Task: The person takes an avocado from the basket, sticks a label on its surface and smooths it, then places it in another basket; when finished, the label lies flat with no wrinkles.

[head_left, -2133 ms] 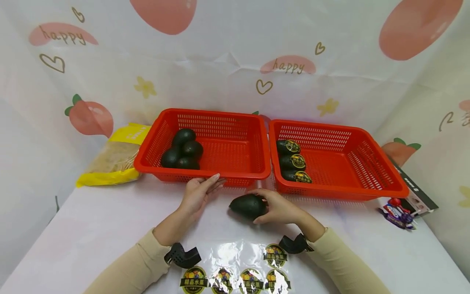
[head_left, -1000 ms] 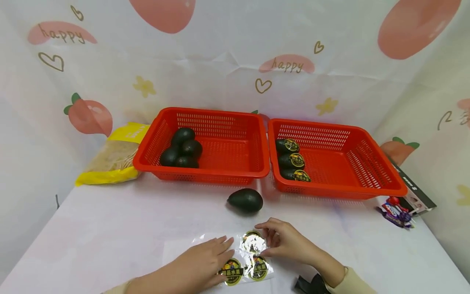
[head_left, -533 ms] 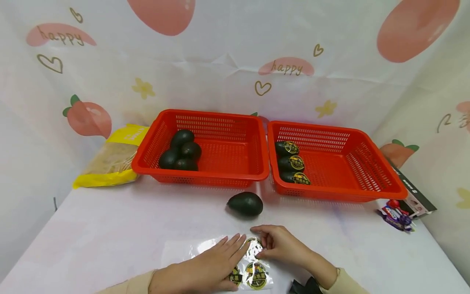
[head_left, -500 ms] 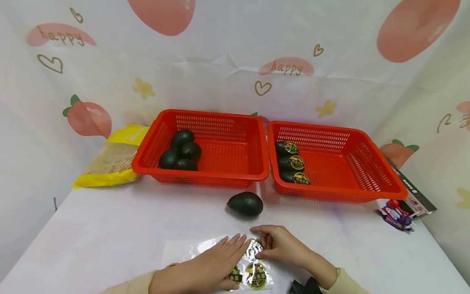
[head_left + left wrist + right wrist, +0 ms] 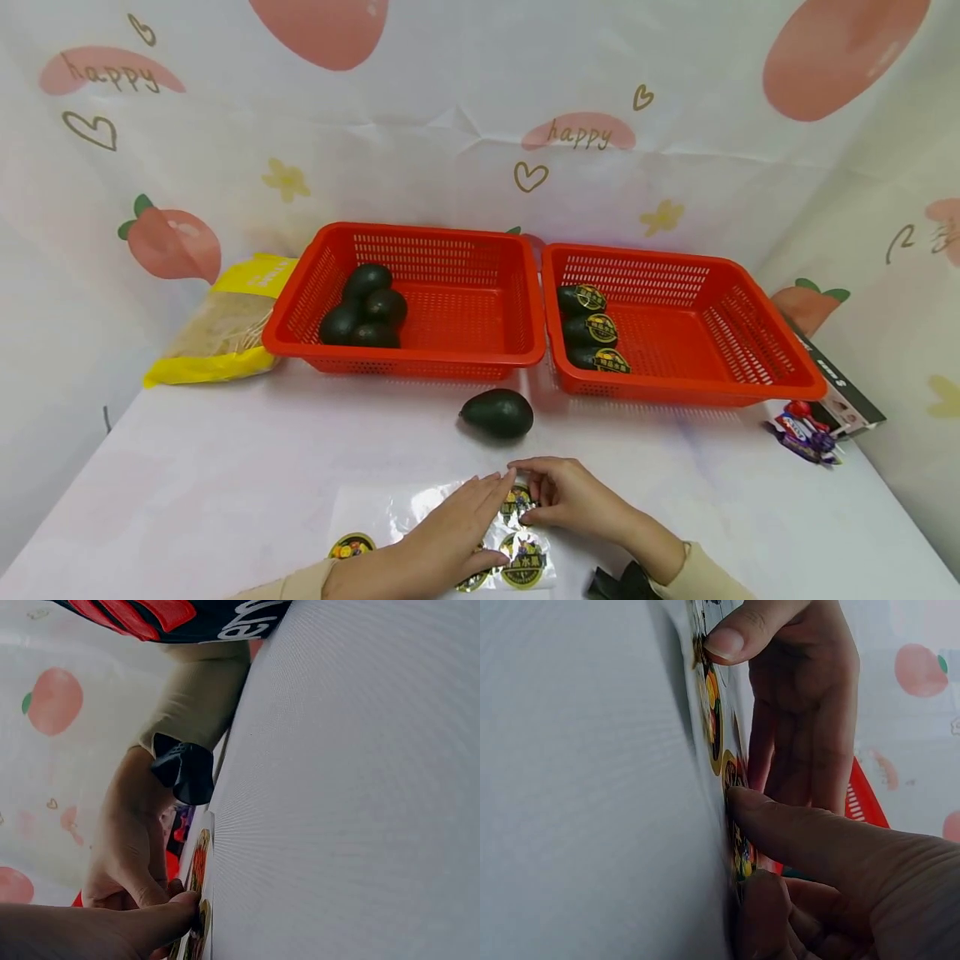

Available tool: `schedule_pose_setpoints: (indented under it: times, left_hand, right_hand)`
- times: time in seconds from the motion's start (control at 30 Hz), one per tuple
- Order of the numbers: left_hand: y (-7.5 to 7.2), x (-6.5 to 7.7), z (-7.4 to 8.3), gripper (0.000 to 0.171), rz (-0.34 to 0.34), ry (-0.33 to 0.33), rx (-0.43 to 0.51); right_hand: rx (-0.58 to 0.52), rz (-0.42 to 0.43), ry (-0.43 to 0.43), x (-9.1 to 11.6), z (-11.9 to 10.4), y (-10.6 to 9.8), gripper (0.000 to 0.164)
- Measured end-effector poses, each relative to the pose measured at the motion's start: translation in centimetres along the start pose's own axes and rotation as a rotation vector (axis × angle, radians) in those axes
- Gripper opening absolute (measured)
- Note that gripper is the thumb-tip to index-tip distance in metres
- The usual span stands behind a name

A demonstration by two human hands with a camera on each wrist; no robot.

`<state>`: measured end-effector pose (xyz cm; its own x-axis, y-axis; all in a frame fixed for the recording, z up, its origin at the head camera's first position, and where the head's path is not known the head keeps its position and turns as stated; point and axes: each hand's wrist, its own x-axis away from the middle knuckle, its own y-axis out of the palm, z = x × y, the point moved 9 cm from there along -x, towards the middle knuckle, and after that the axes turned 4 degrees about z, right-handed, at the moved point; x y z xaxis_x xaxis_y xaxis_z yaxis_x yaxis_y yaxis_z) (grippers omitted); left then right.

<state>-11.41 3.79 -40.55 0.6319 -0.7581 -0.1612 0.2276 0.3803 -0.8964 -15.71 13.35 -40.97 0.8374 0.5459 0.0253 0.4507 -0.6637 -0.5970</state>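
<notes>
A clear sheet (image 5: pixel 367 510) of round black-and-gold fruit stickers lies on the table at the front. My left hand (image 5: pixel 442 537) rests across it with straight fingers, its thumb touching the sheet in the right wrist view and its fingertips close to my right hand (image 5: pixel 577 502). At the sheet's upper right, my right thumb and curled fingers pinch at the edge of one sticker (image 5: pixel 516 500); how far it is lifted is hidden. Below it sits another sticker (image 5: pixel 522 561). A dark green avocado (image 5: pixel 497 414) lies on its side just beyond the hands.
A red basket (image 5: pixel 427 360) at the back left contains several plain avocados. The right red basket (image 5: pixel 690 392) holds 3 stickered avocados along its left side. A yellow-ended bag (image 5: pixel 225 325) stands far left; wrapped sweets (image 5: pixel 806 433) and a black box (image 5: pixel 847 392) lie far right.
My right hand has let go of the avocado, and both hands have come back to the sticker sheet. Lately my left hand has slid a little right, its fingertips closing on my right hand.
</notes>
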Motion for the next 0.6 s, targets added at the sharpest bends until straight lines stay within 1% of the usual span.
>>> schedule_pose_setpoints:
  times: [0.13, 0.23, 0.33, 0.43, 0.5, 0.6]
  left_hand:
    - [-0.4, 0.2, 0.3, 0.091, 0.068, 0.044, 0.043]
    - [-0.6, 0.2, 0.3, 0.09, 0.081, 0.056, 0.097]
    - [-0.7, 0.1, 0.0, 0.088, 0.079, 0.025, 0.147]
    - [-0.7, 0.1, -0.3, 0.084, 0.067, -0.016, 0.158]
    - [-0.6, 0.1, -0.4, 0.078, 0.055, -0.038, 0.142]
    - [-0.5, 0.0, -0.5, 0.067, 0.045, -0.048, 0.099]
  right_hand:
    - [0.025, 0.021, -0.032, 0.0, -0.2, 0.0, 0.037]
    - [0.042, 0.055, -0.055, 0.1, -0.3, -0.2, 0.029]
    - [0.059, 0.095, -0.079, 0.0, -0.6, -0.5, 0.02]
    - [0.067, 0.124, -0.106, 0.0, -0.8, -0.8, 0.013]
    - [0.035, 0.112, -0.103, 0.0, -0.9, -0.9, 0.008]
    - [-0.052, 0.089, -0.061, 0.1, -0.9, -1.6, 0.005]
